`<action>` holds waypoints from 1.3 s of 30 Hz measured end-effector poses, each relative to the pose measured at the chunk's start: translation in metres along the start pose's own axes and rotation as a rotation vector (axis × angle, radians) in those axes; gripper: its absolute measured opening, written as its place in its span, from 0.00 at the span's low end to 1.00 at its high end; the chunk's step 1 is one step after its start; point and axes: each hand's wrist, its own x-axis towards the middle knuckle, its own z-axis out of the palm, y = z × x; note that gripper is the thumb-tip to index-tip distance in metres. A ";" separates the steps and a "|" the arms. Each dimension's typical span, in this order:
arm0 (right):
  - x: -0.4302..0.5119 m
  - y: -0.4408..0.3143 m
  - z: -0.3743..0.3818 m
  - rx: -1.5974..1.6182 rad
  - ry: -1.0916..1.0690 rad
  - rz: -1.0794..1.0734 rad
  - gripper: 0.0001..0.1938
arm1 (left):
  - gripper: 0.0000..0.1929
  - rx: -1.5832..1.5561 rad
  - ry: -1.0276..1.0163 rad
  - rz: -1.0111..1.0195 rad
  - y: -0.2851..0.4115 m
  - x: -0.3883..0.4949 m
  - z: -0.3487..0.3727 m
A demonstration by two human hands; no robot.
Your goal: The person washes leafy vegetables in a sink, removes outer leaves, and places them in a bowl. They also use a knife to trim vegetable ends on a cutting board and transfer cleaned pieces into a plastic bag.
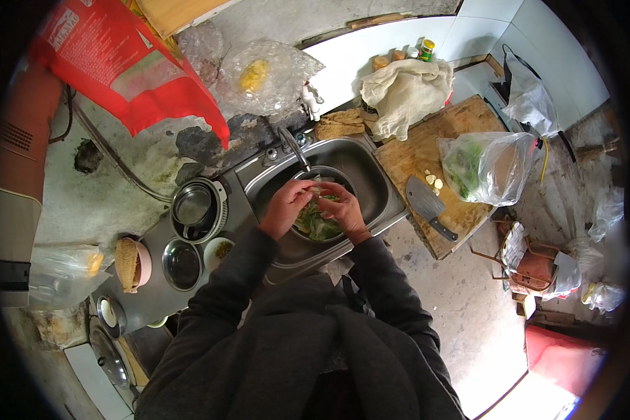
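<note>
Both of my hands are over a metal basin (353,181) of leafy greens (311,223) that stands in the stainless steel sink (375,202). My left hand (289,207) and my right hand (346,210) meet at the fingertips with a pale piece of vegetable (317,191) between them; its exact shape is partly hidden by the fingers. The curved metal faucet (294,146) ends just above the basin's far rim. Whether water runs from it, I cannot tell.
Right of the sink, a wooden cutting board (404,152) holds a cleaver (428,205), peeled garlic cloves (431,180) and a plastic bag of greens (464,168). On the left counter are nested strainers and bowls (197,207), a steel bowl (182,264) and a white dish (210,254).
</note>
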 end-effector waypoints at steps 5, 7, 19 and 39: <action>-0.009 -0.021 0.025 -0.004 0.082 -0.092 0.15 | 0.11 -0.019 0.053 0.028 0.004 -0.002 0.005; -0.008 -0.020 0.029 -0.012 0.108 -0.155 0.14 | 0.10 0.001 0.073 0.045 0.008 -0.004 0.006; -0.006 -0.011 0.022 0.226 0.070 -0.063 0.12 | 0.11 -0.190 0.050 -0.140 0.023 -0.006 0.002; -0.015 -0.022 0.007 0.466 -0.092 0.007 0.15 | 0.14 -0.616 -0.080 -0.330 0.030 0.005 0.008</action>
